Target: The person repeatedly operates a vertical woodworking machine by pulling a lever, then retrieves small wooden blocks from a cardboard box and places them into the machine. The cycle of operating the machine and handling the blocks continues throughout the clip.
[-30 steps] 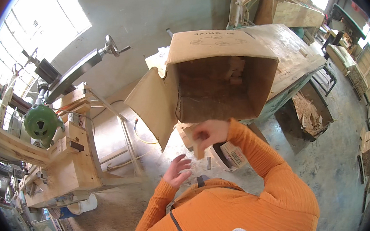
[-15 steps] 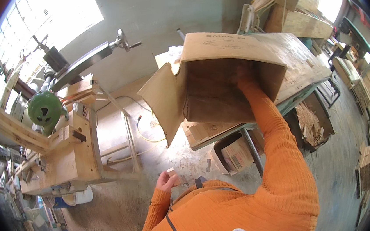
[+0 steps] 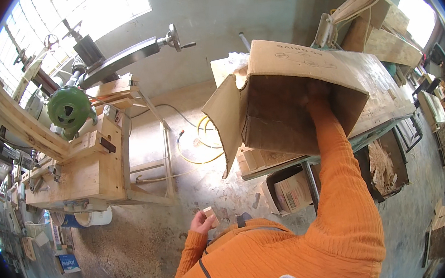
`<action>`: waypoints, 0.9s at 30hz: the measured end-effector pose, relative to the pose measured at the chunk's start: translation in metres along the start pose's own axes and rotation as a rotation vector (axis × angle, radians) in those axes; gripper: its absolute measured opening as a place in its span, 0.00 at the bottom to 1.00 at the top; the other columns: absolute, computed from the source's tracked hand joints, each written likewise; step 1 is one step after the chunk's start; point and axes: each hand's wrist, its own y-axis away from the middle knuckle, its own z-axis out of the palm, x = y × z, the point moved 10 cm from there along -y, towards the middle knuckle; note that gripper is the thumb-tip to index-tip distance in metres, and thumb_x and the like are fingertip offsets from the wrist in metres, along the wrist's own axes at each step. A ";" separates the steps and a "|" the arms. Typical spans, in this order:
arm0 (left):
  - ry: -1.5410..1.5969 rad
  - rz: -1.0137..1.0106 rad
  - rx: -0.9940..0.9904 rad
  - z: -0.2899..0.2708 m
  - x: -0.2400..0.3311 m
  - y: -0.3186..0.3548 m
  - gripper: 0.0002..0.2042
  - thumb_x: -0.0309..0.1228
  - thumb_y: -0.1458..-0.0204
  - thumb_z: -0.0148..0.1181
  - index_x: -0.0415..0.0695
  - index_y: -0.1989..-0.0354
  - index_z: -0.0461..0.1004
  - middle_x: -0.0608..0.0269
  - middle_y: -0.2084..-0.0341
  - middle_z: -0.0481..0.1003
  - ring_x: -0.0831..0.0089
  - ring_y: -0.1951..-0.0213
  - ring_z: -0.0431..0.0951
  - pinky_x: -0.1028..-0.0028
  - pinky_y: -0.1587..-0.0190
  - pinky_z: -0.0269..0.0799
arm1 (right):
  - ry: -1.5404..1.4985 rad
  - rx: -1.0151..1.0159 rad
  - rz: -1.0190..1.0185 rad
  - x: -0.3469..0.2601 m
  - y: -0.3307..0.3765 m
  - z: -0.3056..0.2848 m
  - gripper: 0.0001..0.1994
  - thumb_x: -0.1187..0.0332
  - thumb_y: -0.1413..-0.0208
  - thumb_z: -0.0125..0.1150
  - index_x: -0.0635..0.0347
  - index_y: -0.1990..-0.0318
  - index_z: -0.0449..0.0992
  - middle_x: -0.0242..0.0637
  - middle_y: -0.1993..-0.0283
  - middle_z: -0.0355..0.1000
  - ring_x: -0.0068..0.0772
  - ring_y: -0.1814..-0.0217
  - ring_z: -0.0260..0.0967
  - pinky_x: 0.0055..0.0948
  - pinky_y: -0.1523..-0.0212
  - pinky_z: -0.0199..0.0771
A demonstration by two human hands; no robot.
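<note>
The left hand (image 3: pixel 202 223) is held low, close to the body, with its fingers curled around a small wooden block (image 3: pixel 209 215). The block is pale and roughly oblong; its long axis runs from the palm up and slightly left, so its free end points toward the sawdust-strewn floor (image 3: pixel 136 242) ahead.

The right arm, in an orange ribbed sleeve (image 3: pixel 342 181), stretches up and away into a large cardboard box (image 3: pixel 293 96). The right hand itself is hidden inside the box, so whether it is open or closed on anything cannot be told.

The box lies tipped on its side on the desk (image 3: pixel 388 92), its open mouth facing the person and one flap (image 3: pixel 226 123) hanging out to the left. Its long axis runs left to right along the desk edge. The block and left hand are well apart from the box, lower and to the left.

Under the desk sits a smaller cardboard box (image 3: pixel 290 191). To the left stands a wooden workbench (image 3: pixel 82 172) carrying a green motor (image 3: pixel 67 110).
</note>
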 end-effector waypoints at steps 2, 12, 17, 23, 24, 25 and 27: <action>0.025 0.031 -0.040 0.008 0.006 0.000 0.16 0.34 0.48 0.61 0.40 0.55 0.66 0.62 0.63 0.71 0.72 0.61 0.73 0.70 0.61 0.73 | 0.091 0.248 -0.093 0.007 0.006 -0.016 0.41 0.57 0.55 0.64 0.59 0.35 0.52 0.50 0.33 0.48 0.52 0.29 0.43 0.50 0.32 0.43; 0.125 -0.029 -0.021 0.025 0.029 0.008 0.15 0.27 0.49 0.59 0.39 0.55 0.65 0.57 0.68 0.74 0.68 0.64 0.76 0.68 0.60 0.74 | -0.656 -0.265 -0.097 -0.055 0.061 0.019 0.24 0.61 0.65 0.66 0.60 0.57 0.75 0.46 0.48 0.70 0.44 0.41 0.62 0.38 0.40 0.58; -0.286 0.146 -0.069 0.028 0.032 -0.025 0.14 0.28 0.50 0.62 0.38 0.57 0.68 0.56 0.62 0.76 0.74 0.62 0.76 0.73 0.59 0.74 | -0.843 -0.104 0.098 -0.005 0.095 0.016 0.25 0.67 0.65 0.66 0.61 0.54 0.70 0.43 0.52 0.70 0.40 0.51 0.69 0.35 0.48 0.68; 0.024 0.185 -0.244 0.078 0.082 -0.017 0.12 0.23 0.50 0.60 0.37 0.58 0.68 0.50 0.59 0.75 0.62 0.55 0.77 0.66 0.52 0.74 | -1.767 -0.276 -0.246 -0.096 0.179 -0.125 0.29 0.75 0.63 0.66 0.60 0.50 0.61 0.35 0.53 0.64 0.25 0.53 0.66 0.27 0.55 0.69; 0.133 0.193 -0.282 0.086 0.087 -0.014 0.13 0.22 0.50 0.59 0.36 0.56 0.68 0.50 0.57 0.74 0.61 0.54 0.76 0.63 0.51 0.73 | -1.683 -0.237 -0.363 -0.109 0.199 -0.139 0.30 0.76 0.65 0.67 0.60 0.51 0.60 0.37 0.53 0.62 0.26 0.55 0.64 0.26 0.55 0.68; 0.175 0.194 -0.294 0.092 0.094 -0.009 0.15 0.23 0.50 0.60 0.36 0.54 0.68 0.50 0.56 0.74 0.60 0.52 0.75 0.63 0.50 0.73 | -1.716 -0.169 -0.376 -0.121 0.217 -0.152 0.30 0.76 0.67 0.69 0.59 0.52 0.61 0.38 0.53 0.62 0.26 0.56 0.62 0.26 0.55 0.68; 0.290 0.222 -0.301 0.101 0.103 0.000 0.18 0.23 0.50 0.60 0.37 0.51 0.67 0.51 0.55 0.73 0.61 0.51 0.74 0.64 0.50 0.72 | -1.682 -0.143 -0.360 -0.145 0.249 -0.150 0.30 0.75 0.69 0.72 0.59 0.54 0.62 0.40 0.54 0.62 0.28 0.56 0.62 0.26 0.58 0.68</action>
